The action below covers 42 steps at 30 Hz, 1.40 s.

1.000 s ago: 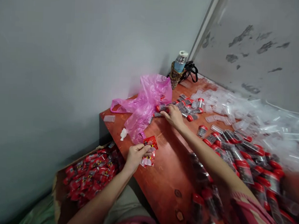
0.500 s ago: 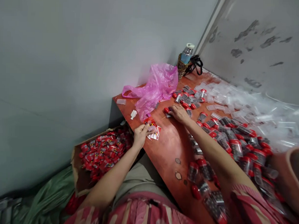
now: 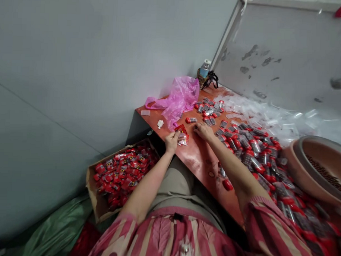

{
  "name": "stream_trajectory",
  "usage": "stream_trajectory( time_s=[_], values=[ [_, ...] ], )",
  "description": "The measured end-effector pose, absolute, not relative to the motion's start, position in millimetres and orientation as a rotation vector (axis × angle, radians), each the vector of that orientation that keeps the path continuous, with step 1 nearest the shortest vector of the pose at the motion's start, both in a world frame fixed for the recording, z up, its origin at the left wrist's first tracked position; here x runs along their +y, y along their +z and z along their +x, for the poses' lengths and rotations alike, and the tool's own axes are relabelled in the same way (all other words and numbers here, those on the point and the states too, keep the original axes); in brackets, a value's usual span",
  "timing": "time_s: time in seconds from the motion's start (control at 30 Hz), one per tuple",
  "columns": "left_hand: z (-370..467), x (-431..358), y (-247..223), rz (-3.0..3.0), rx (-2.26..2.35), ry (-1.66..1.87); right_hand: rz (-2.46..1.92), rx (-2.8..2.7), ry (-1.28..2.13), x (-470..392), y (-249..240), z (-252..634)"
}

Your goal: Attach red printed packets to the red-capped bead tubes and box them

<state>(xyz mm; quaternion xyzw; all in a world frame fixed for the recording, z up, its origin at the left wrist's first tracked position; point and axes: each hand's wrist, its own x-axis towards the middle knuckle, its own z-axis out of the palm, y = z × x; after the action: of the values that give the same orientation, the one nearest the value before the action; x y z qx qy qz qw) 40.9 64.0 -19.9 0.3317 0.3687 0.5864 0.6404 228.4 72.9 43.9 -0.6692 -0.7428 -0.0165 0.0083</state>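
Note:
My left hand (image 3: 172, 142) is closed at the table's near left edge, pinching red printed plastic wrappers (image 3: 182, 134) with clear shiny parts. To its right, my right hand (image 3: 204, 131) rests low over the table with fingers curled down. Whatever its fingertips hold, if anything, is hidden. Just beyond them a small clear jar with a red cap (image 3: 191, 120) lies on its side, apart from the hand. Several similar dark-filled jars (image 3: 208, 110) lie behind it, and a large heap of them (image 3: 253, 146) spreads along my right forearm.
Below the table's left edge stands a cardboard box (image 3: 91, 188) of red-wrapped jars. A pink plastic bag (image 3: 179, 96), crumpled tissue (image 3: 160, 124) and bottle (image 3: 205, 68) are at the back. Clear containers (image 3: 249, 108) pile up behind the heap; a large bowl (image 3: 295, 158) stands right.
My right hand has come away from the red-capped jar, which now lies by itself. My left hand still grips the wrappers. The view has swung right, bringing the bowl further in.

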Motion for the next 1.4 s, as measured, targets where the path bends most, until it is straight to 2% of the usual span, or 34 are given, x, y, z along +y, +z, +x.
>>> stream_trajectory(
  time_s=[0.27, 0.43, 0.57, 0.77, 0.87, 0.93, 1.03, 1.1, 1.27, 1.4],
  values=[
    [34.0, 61.4, -11.6, 0.749, 0.811, 1.317, -2.202, -2.454, -0.042, 1.0, 68.9, 274.1],
    [28.3, 59.3, -20.6, 0.855, 0.944, 1.324, -2.314, -1.979, -0.029, 59.9, 65.7, 294.9],
    [28.8, 60.3, -31.3, 0.934, 1.082, 1.287, -2.383, -1.859, 0.038, 110.0, 45.5, 301.6],
    [30.2, 57.9, -31.7, 0.861, 1.092, 1.246, -2.397, -2.218, 0.111, 89.5, 51.6, 316.7],
    [30.4, 56.4, -26.6, 0.818, 1.058, 1.213, -2.457, -2.421, 0.327, 74.9, 68.9, 322.2],
    [30.5, 56.1, -25.0, 0.810, 1.066, 1.211, -2.396, -2.444, 0.347, 79.0, 74.3, 316.5],
    [29.9, 56.0, -26.1, 0.823, 1.103, 1.227, -2.056, -2.420, 0.155, 104.1, 65.5, 289.3],
    [28.9, 55.7, -27.8, 0.840, 1.119, 1.233, -1.855, -2.447, 0.185, 126.8, 51.7, 263.0],
    [26.1, 54.2, -31.1, 0.849, 1.099, 1.219, -1.780, -2.424, 0.240, 170.7, 24.0, 210.2],
    [25.1, 53.7, -33.8, 0.853, 1.111, 1.220, -1.776, -2.462, 0.217, 174.9, 18.6, 208.5]
  ],
)
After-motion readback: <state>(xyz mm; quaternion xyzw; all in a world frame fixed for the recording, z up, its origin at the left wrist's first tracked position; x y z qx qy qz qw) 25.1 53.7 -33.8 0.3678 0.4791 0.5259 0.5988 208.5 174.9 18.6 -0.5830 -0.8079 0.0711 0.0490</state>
